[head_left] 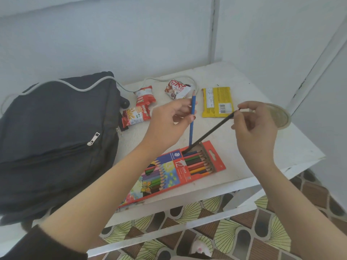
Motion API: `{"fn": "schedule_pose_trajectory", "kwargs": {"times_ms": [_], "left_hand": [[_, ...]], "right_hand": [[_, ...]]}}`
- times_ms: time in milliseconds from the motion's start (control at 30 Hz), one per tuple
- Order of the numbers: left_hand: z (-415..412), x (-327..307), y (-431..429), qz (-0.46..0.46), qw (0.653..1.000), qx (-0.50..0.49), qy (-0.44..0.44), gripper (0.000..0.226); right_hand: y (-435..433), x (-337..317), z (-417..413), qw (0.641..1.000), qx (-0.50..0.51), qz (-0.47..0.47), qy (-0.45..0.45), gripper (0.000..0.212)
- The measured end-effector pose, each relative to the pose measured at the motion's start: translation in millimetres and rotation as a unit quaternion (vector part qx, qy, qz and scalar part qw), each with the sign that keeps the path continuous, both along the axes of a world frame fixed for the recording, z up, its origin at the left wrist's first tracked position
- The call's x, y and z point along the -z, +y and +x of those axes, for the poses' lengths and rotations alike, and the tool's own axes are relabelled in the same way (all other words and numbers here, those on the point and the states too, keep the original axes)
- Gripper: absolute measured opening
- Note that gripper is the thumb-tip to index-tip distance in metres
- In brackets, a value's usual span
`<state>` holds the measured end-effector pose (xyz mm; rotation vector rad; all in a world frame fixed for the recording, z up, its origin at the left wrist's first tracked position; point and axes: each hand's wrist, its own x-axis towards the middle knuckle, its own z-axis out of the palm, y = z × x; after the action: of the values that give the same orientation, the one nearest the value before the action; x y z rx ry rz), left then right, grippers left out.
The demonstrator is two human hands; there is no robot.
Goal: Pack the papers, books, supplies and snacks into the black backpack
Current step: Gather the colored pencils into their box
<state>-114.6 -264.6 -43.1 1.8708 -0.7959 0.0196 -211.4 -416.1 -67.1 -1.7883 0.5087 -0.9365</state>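
Leans over a white table point(262, 147) with both hands raised above an open box of coloured pencils point(174, 171). Grips a blue pencil point(191, 132) close to upright in the left hand point(169, 126), with thumb and fingers curled round its upper half and its lower end pointing down at the open end of the box. Pinches the top of a black pencil point(212, 131) between thumb and forefinger of the right hand point(257, 126), with the other fingers loosely curled and apart, and with the lower end slanting into the mouth of the box beside the row of pencils inside.

Has the black backpack point(56, 137) lying on the left part of the table, just beside the box, with a metal zip pull point(93, 138) showing on the front pocket. Cannot tell whether the main compartment is open.

Has four snacks lying out on the table beyond the hands: a red snack packet point(145, 95) and a second red packet point(136, 117) next to the backpack, a crumpled red-and-white packet point(177, 89) further back, and a flat yellow packet point(217, 102) between the two hands.

Shows a roll of tape point(281, 117) partly hidden behind the right hand, a grey cord point(155, 78) looping along the far edge of the table, and patterned floor tiles point(244, 231) below.
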Motion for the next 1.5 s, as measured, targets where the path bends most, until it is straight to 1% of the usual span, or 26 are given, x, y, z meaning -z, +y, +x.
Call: {"fn": "schedule_pose_trajectory", "kwargs": {"times_ms": [67, 100, 133, 200, 233, 267, 300, 333, 433, 467, 567, 667, 767, 967, 1067, 1167, 1233, 1300, 1433, 1500], "left_hand": [[-0.3, 0.9, -4.5, 0.021, 1.000, 0.016, -0.007, 0.035], [-0.9, 1.5, -7.0, 0.029, 0.999, 0.023, -0.007, 0.037], [-1.2, 2.3, -9.3, 0.034, 0.999, 0.029, -0.007, 0.039], [-0.4, 4.3, -13.7, 0.039, 0.999, 0.031, -0.010, 0.041], [0.7, 5.2, -15.5, 0.041, 0.999, 0.030, -0.008, 0.041], [1.6, 6.3, -17.2, 0.045, 0.999, 0.031, -0.004, 0.042], [2.8, 7.3, -19.1, 0.050, 0.998, 0.032, 0.002, 0.042], [3.5, 8.5, -20.9, 0.057, 0.998, 0.033, 0.008, 0.042], [4.5, 12.9, -25.5, 0.064, 0.997, 0.039, 0.021, 0.042], [4.9, 14.4, -26.2, 0.063, 0.997, 0.040, 0.023, 0.042], [5.7, 19.9, -27.4, 0.067, 0.997, 0.040, 0.020, 0.043], [3.8, 27.0, -31.1, 0.057, 0.997, 0.038, 0.018, 0.041], [0.2, 34.4, -37.9, 0.060, 0.997, 0.032, 0.025, 0.040], [-1.6, 42.5, -42.2, 0.101, 0.994, 0.046, 0.014, 0.037], [-2.6, 44.0, -36.8, 0.137, 0.990, 0.046, 0.005, 0.037], [-4.8, 47.7, -28.2, 0.171, 0.984, 0.048, -0.017, 0.036], [-5.9, 51.9, -21.8, 0.205, 0.976, 0.051, -0.047, 0.035], [-6.2, 58.2, -14.9, 0.227, 0.969, 0.053, -0.078, 0.034], [-10.1, 65.2, 1.3, 0.244, 0.958, 0.047, -0.142, 0.031], [-14.1, 66.1, 9.7, 0.265, 0.945, 0.051, -0.186, 0.030]], "right_hand": [[-0.5, 5.1, 0.4, 1.000, -0.024, -0.006, 0.010, 0.020], [-1.1, 7.8, 0.3, 0.998, -0.046, -0.031, 0.027, 0.032], [-1.1, 10.5, -0.1, 0.994, -0.074, -0.063, 0.056, 0.052], [-1.3, 17.2, -0.9, 0.977, -0.136, -0.119, 0.116, 0.097], [-1.5, 20.8, -1.7, 0.966, -0.161, -0.140, 0.143, 0.114], [-0.9, 23.1, -2.9, 0.957, -0.176, -0.158, 0.167, 0.124], [0.0, 24.7, -4.2, 0.951, -0.179, -0.173, 0.185, 0.129], [0.7, 25.7, -5.5, 0.948, -0.176, -0.183, 0.191, 0.129], [-1.2, 26.9, -8.4, 0.950, -0.152, -0.213, 0.170, 0.109], [-2.8, 27.6, -9.0, 0.947, -0.144, -0.227, 0.174, 0.105], [-9.2, 36.8, -10.7, 0.933, -0.126, -0.258, 0.217, 0.108], [-13.0, 47.1, -12.9, 0.910, -0.096, -0.295, 0.277, 0.109], [-12.2, 51.8, -15.1, 0.902, -0.099, -0.296, 0.298, 0.103], [-4.5, 48.5, -20.2, 0.914, -0.105, -0.261, 0.291, 0.093], [-1.6, 49.4, -21.4, 0.905, -0.102, -0.265, 0.315, 0.087], [1.5, 52.9, -21.7, 0.893, -0.099, -0.270, 0.348, 0.080], [3.5, 54.8, -21.9, 0.883, -0.101, -0.276, 0.365, 0.074], [4.6, 56.5, -21.6, 0.882, -0.103, -0.280, 0.364, 0.068], [6.2, 58.1, -21.9, 0.881, -0.105, -0.294, 0.356, 0.057], [7.8, 59.2, -23.5, 0.882, -0.100, -0.294, 0.354, 0.057]]}}
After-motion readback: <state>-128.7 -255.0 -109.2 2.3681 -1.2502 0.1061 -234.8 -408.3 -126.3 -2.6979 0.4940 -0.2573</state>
